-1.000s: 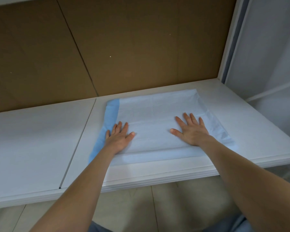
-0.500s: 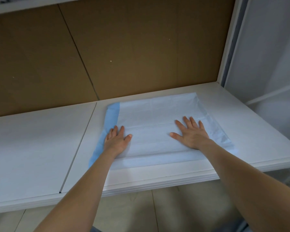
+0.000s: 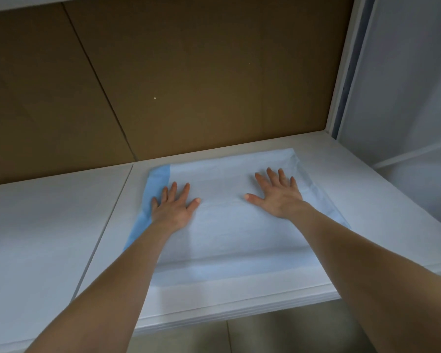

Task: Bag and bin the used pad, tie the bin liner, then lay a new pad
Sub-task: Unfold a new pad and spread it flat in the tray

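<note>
On the left, the bare board of the white shelf (image 3: 49,225) is running up to a seam (image 3: 107,220). Just past it, the new pad (image 3: 229,225) is lying flat, its blue edge (image 3: 158,179) turned up on the left side. My left hand (image 3: 173,207) is pressing down by that blue edge and my right hand (image 3: 278,197) is pressing near the pad's right side. The fingers (image 3: 174,189) of both are straight and spread, grasping nothing.

I am judging this to be the last step: laying and smoothing the new pad. The next move is probably calling for sweeping my palms outward to flatten the creases, and for folding that blue edge down.

Compared with a second ago, my palms are sitting a little farther toward the brown back panel (image 3: 189,85), and the pad seems to be lying where it was.
</note>
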`<act>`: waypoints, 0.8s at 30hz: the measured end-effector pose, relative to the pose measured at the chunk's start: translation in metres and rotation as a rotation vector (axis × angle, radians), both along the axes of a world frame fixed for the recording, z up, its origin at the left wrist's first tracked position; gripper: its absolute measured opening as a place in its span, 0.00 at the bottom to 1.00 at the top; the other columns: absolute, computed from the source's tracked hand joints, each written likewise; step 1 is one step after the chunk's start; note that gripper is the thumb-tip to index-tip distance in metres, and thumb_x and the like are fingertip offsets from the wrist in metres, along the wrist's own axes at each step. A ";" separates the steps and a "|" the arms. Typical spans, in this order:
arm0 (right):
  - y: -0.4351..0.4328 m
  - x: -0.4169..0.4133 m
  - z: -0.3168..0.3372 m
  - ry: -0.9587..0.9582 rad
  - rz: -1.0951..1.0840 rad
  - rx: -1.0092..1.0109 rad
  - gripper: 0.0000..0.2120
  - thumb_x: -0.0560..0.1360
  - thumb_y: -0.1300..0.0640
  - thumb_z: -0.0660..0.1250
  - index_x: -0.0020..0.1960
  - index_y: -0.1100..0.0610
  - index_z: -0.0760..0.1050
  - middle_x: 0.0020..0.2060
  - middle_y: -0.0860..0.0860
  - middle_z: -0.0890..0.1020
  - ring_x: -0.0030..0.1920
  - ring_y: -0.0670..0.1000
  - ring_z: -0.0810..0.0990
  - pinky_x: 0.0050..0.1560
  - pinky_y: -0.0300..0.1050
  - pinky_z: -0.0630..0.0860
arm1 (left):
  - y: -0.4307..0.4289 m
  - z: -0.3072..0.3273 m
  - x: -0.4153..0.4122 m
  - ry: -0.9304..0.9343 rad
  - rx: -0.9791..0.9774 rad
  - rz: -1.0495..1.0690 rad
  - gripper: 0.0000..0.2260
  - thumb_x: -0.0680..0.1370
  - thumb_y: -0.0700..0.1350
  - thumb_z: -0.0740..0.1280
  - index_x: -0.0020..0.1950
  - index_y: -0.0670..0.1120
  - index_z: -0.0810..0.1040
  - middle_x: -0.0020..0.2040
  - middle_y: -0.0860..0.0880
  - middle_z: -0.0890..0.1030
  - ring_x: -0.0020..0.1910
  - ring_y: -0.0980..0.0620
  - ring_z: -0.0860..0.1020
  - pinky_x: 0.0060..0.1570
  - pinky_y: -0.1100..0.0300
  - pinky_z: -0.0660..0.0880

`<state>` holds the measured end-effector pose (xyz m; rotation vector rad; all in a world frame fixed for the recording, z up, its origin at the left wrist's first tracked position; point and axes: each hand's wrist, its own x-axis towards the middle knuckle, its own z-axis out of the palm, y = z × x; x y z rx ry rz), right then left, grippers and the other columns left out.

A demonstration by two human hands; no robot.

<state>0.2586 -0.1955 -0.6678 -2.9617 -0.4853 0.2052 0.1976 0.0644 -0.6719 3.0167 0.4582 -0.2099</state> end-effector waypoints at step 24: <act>0.048 0.043 -0.012 0.016 0.133 -0.042 0.40 0.72 0.26 0.40 0.78 0.43 0.40 0.78 0.48 0.40 0.77 0.56 0.36 0.75 0.60 0.37 | 0.007 -0.009 0.055 -0.012 0.015 -0.028 0.29 0.79 0.66 0.44 0.78 0.60 0.44 0.79 0.53 0.42 0.78 0.49 0.43 0.75 0.43 0.43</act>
